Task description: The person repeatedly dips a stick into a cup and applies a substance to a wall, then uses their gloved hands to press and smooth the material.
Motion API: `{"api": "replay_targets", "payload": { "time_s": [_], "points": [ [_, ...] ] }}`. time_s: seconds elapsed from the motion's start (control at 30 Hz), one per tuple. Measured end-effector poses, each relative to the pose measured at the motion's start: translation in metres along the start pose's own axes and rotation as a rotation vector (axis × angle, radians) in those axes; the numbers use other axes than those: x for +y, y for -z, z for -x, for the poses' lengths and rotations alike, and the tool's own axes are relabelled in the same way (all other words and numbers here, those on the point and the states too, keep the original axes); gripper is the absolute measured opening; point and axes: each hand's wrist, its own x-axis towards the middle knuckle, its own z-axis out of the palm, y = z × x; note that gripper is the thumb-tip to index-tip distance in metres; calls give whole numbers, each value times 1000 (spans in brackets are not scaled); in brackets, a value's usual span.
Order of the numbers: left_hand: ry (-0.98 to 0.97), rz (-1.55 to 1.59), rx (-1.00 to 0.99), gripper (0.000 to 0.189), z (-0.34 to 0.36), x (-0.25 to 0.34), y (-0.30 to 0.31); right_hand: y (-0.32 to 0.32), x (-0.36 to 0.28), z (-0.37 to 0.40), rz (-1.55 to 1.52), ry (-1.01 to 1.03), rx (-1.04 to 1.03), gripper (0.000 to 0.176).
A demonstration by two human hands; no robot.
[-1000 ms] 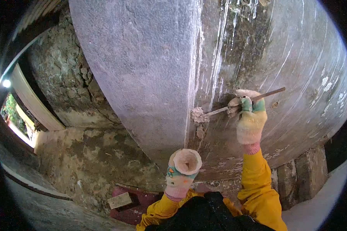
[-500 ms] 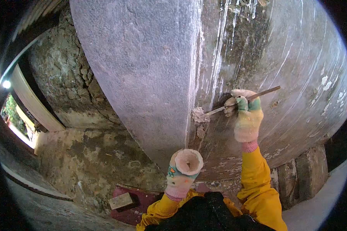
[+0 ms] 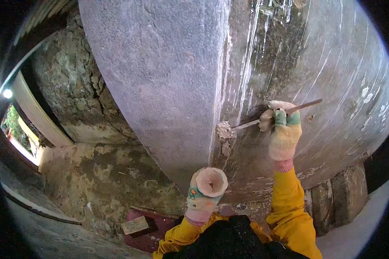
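Observation:
My gloved right hand (image 3: 285,129) is closed around the middle of a thin plaster spatula (image 3: 305,105), held slanted in front of the wall. Its pale end reaches left to the edge of a lumpy patch of wet plaster (image 3: 224,130) beside the wall's corner line. Lower down, my gloved left hand (image 3: 201,199) grips a small round cup (image 3: 212,181), its rim and inside coated with pale plaster. The cup's opening faces up toward me, just below the plastered corner. Both gloves are smeared, with pink cuffs and yellow sleeves behind them.
A smooth grey wall face (image 3: 160,73) meets a darker, white-streaked wall (image 3: 333,86). On the floor at lower left, a wooden block (image 3: 135,225) rests on a maroon board (image 3: 153,241). Concrete steps (image 3: 337,200) stand at right, and a bright opening (image 3: 21,131) is at far left.
My right hand and the spatula have shifted slightly right, its tip drawn back from over the plaster patch to the patch's right edge. My left hand and the cup have stayed put.

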Motion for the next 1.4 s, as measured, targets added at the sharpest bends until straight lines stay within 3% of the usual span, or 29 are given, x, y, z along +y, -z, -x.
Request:
{"api": "replay_targets", "payload": {
  "time_s": [0.03,0.07,0.13,0.17,0.23,0.27,0.33,0.47,0.53,0.57,0.63,0.67,0.73,0.77,0.83,0.87,0.93,0.97,1.03,1.17,1.23,1.33,1.4],
  "points": [
    [53,224,17,27,0,-2,0,1,-1,2,-16,-11,8,12],
    [53,226,18,27,-1,-2,1,0,-1,4,-15,-11,7,12],
    [-109,-269,-106,49,-2,-3,5,-5,2,7,-52,-22,-36,12],
    [-109,-269,-109,49,-2,1,2,-5,6,8,-23,-10,-63,12],
    [123,268,0,51,1,16,-7,-4,6,6,-8,-9,-43,12],
    [122,268,0,51,1,23,-5,-4,5,6,7,-10,-27,12],
    [-370,-699,-53,54,-1,32,1,-3,2,5,46,42,7,12],
    [-230,-413,-94,55,0,7,3,1,-2,5,3,-13,29,11],
    [-96,-31,-39,54,2,4,0,1,-4,6,2,-8,43,11],
    [-96,-31,-39,54,-1,9,2,2,-5,7,13,-5,38,11],
    [-502,-970,-106,52,-6,22,8,1,-4,7,26,-3,34,11],
    [-502,-968,-107,52,-5,17,7,-1,-3,7,48,15,56,11],
    [-268,-460,-48,50,-2,1,4,-2,-2,6,69,33,76,11],
    [-268,-460,-48,50,-1,0,1,-3,-1,6,48,-2,51,11],
    [-57,3,43,49,1,-1,-4,-3,-2,7,27,-38,25,11],
    [-59,3,45,49,-1,5,-2,-5,-4,8,37,10,37,12],
    [-289,-621,-49,48,-4,20,5,-6,-4,9,47,56,44,12],
    [-287,-621,-48,48,-3,18,3,-4,-3,9,75,44,46,12],
    [-23,131,53,46,-2,13,-6,-3,-2,10,103,33,52,12],
    [-44,149,48,46,-1,19,-7,-4,-3,13,59,53,16,13],
    [-371,-742,14,46,-5,24,2,-5,-4,14,45,66,50,13],
    [-316,-662,-45,47,-7,18,2,-4,-2,15,67,-14,35,13],
    [-280,-568,-47,48,-7,2,4,-2,-1,16,135,102,38,13]
  ]
}}
